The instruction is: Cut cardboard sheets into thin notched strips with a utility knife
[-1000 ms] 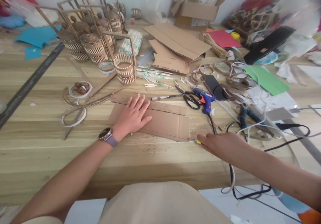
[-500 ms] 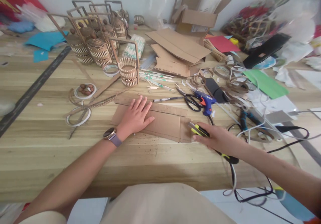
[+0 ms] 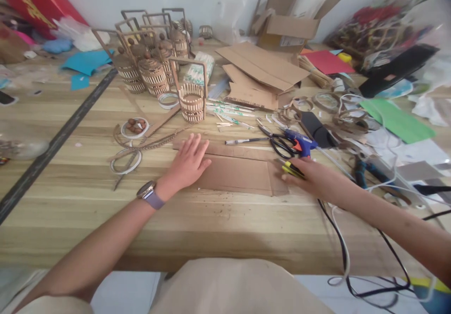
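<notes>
A piece of brown cardboard lies flat on the wooden table in front of me. My left hand rests on its left part, fingers stretched out. At the cardboard's right end my right hand is closed round a yellow and black utility knife, its blade end pointing left over the cardboard. Most of the knife is hidden under the hand. Beyond the cardboard lie a pen, black-handled scissors and a blue glue gun.
A small slatted basket with a tall handle stands behind the cardboard, several lidded ones farther back. Tape rolls lie left. Cardboard sheets are stacked at the back. Cables run over the table's front edge at right.
The view has shifted, so the table's things sit farther right. My right hand has turned over the knife and covers more of it. My left hand stays spread on the cardboard.
</notes>
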Tool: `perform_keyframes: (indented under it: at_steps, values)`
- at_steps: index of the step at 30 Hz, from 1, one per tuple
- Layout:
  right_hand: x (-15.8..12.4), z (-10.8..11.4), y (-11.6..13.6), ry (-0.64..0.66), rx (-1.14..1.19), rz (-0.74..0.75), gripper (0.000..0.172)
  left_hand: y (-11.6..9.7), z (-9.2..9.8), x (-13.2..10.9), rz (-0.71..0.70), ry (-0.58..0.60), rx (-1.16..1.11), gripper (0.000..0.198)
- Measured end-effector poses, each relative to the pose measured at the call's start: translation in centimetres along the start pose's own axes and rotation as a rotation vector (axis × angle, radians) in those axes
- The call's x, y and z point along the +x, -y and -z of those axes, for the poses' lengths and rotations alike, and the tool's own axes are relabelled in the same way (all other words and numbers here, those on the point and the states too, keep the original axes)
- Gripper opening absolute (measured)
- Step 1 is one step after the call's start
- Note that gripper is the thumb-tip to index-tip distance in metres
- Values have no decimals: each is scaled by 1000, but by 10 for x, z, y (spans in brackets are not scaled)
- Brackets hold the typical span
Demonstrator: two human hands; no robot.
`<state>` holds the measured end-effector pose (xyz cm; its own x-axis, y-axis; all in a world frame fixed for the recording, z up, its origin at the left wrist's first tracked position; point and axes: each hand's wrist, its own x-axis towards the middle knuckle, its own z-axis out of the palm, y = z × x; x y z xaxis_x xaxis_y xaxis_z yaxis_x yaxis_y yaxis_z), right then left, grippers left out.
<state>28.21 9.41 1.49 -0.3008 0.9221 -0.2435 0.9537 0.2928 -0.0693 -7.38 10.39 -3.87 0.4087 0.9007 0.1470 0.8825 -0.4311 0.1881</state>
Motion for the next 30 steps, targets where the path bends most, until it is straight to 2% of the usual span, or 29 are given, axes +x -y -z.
perform_keyframes:
  at_steps: [1, 3, 6, 9, 12, 17, 24, 30]
  values:
    - [2, 5, 6, -11, -52, 12, 29, 3, 0, -2, 22, -13, 9, 58]
    - [6, 16, 28, 56, -61, 62, 33, 4, 1, -4, 52, -33, 26, 58]
    - [13, 28, 79, 171, -90, 236, 33, 0, -2, -6, 53, -29, 65, 60]
    - [23, 29, 126, 260, -134, 369, 29, -6, -6, -8, 34, -12, 114, 61]
    - [34, 22, 151, 269, -155, 454, 29, -8, -10, -9, 21, -17, 137, 61]
    - [44, 15, 159, 266, -174, 516, 29, -7, -10, -9, 20, -36, 142, 60]
    - [44, 20, 165, 281, -224, 513, 26, -8, -11, -8, 21, -4, 142, 61]
    - [45, 19, 166, 277, -249, 536, 25, -6, -15, -9, 12, -48, 162, 61]
